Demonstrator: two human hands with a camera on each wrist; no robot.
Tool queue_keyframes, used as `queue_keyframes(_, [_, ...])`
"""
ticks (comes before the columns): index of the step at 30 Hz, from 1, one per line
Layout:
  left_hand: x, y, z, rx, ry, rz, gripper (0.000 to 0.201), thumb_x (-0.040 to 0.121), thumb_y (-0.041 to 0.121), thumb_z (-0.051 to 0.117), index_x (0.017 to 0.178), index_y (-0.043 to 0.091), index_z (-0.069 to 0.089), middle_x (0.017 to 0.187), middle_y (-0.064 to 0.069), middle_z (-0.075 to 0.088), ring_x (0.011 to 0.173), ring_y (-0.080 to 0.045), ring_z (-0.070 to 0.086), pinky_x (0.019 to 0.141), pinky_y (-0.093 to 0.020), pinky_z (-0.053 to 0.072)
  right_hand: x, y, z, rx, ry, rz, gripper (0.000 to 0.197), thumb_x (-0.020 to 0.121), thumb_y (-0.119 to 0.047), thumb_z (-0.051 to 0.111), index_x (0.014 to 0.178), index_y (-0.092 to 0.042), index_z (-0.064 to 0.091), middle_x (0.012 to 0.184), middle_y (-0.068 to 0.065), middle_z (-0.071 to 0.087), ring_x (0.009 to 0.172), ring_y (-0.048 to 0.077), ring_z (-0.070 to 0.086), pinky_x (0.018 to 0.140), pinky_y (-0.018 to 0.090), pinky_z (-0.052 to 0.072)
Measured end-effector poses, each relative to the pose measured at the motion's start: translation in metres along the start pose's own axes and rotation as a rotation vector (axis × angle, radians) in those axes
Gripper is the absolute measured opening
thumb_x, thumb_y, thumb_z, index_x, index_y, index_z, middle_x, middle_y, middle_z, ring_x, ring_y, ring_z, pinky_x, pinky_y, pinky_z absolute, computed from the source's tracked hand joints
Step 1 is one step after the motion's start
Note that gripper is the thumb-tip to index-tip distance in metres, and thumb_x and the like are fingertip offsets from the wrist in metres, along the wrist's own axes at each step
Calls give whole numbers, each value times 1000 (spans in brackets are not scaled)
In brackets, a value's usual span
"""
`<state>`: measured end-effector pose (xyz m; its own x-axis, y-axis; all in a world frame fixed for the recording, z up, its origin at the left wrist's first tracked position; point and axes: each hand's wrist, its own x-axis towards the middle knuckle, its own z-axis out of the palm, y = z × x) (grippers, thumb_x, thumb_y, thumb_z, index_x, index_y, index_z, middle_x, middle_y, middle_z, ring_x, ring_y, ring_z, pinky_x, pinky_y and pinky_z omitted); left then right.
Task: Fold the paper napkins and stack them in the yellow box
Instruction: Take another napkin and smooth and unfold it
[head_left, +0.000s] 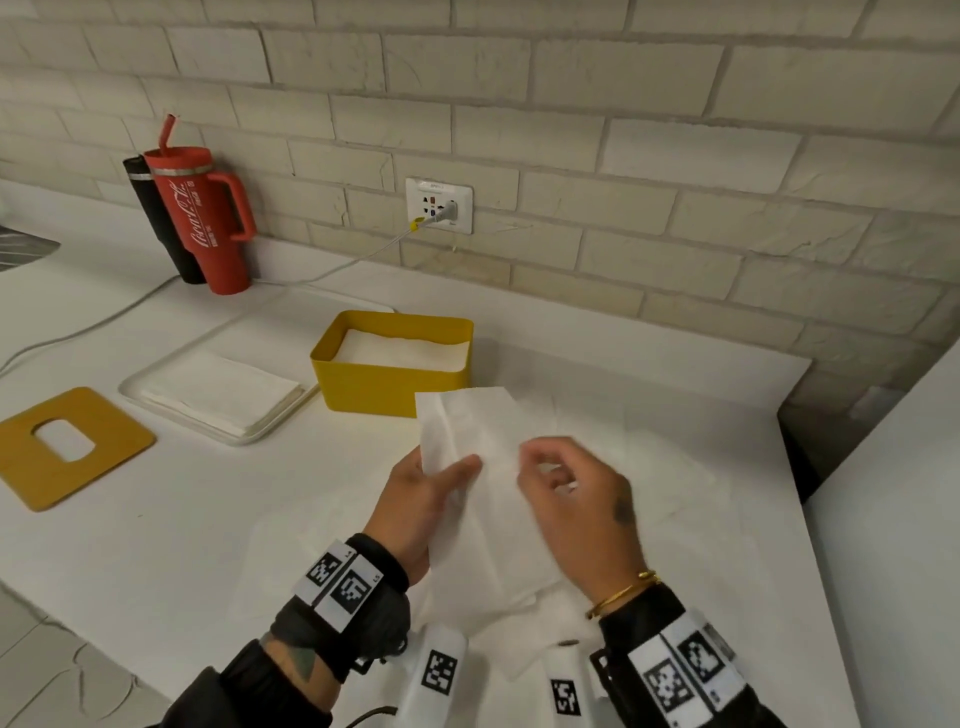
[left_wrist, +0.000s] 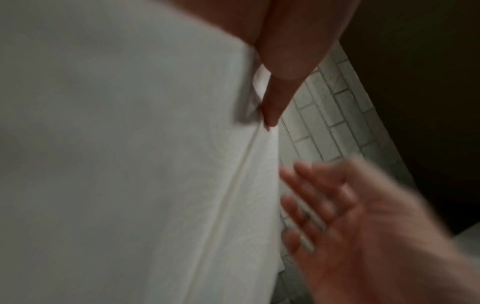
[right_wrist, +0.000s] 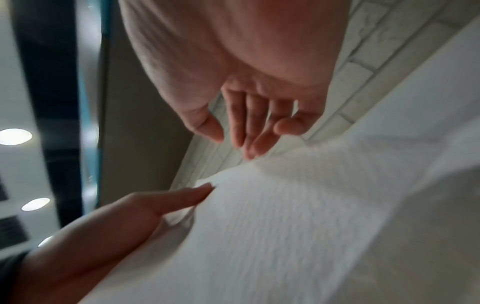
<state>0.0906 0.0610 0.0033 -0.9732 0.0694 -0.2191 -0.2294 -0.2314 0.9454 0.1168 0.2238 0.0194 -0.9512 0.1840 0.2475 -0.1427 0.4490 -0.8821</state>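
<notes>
L hand (head_left: 415, 499) pinches napkin (head_left: 483, 467) edge, held above counter (head_left: 208, 519) in front of yellow box (head_left: 387, 384). R hand (head_left: 576, 499) loose, fingers relaxed, grips nothing. Advice: align corners, crease w/ R.

I see the box (head_left: 387, 382) at mid-counter (head_left: 182, 519), with folded napkins (head_left: 402, 347) in it. Left of the box, touching it, is a tray (head_left: 156, 374) carrying a napkin stack (head_left: 221, 392). The lid (head_left: 70, 447) lies left of and nearer than the tray. The tumbler (head_left: 205, 218) stands far left at the wall (head_left: 623, 156), with the outlet (head_left: 439, 205) to its right. One napkin (head_left: 483, 493) is held nearest, between both hands.
</notes>
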Motion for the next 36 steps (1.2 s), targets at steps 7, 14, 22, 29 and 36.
queue_keyframes(7, [-5,7,-4,12,-148,-10,48,83,18,71,130,12,61,117,-13,74,107,-34,72,94,-50,57,16,17,-31,507,-273,452,18,88,-25,76,97,-10,71,95,6,75,84,17,72,76,28,55])
queue_keyframes(14, [-11,12,-3,-66,-115,2,31,106,32,45,129,22,63,121,-2,74,112,-24,70,101,-45,52,14,20,-45,467,-84,268,12,92,-9,70,102,-4,67,95,12,78,88,29,74,85,44,58])
queue_keyframes(22, [-12,22,4,-224,-86,-70,37,106,36,46,132,18,64,123,-8,73,109,-26,72,89,-42,56,18,-7,-46,767,-224,186,17,83,-17,70,97,-8,73,95,13,75,82,19,72,73,30,59])
queue_keyframes(29, [-14,25,9,-292,-115,-111,47,105,44,42,130,11,64,122,-15,73,113,-31,70,99,-46,52,12,13,-10,554,-168,310,13,96,-22,68,93,-11,75,103,23,72,97,37,68,92,46,53])
queue_keyframes(36, [-14,25,11,-312,-145,-131,46,105,44,40,126,11,66,122,-17,72,113,-33,69,103,-47,50,11,14,-7,513,-165,258,31,85,-40,72,92,-10,73,105,37,60,87,37,61,93,52,51])
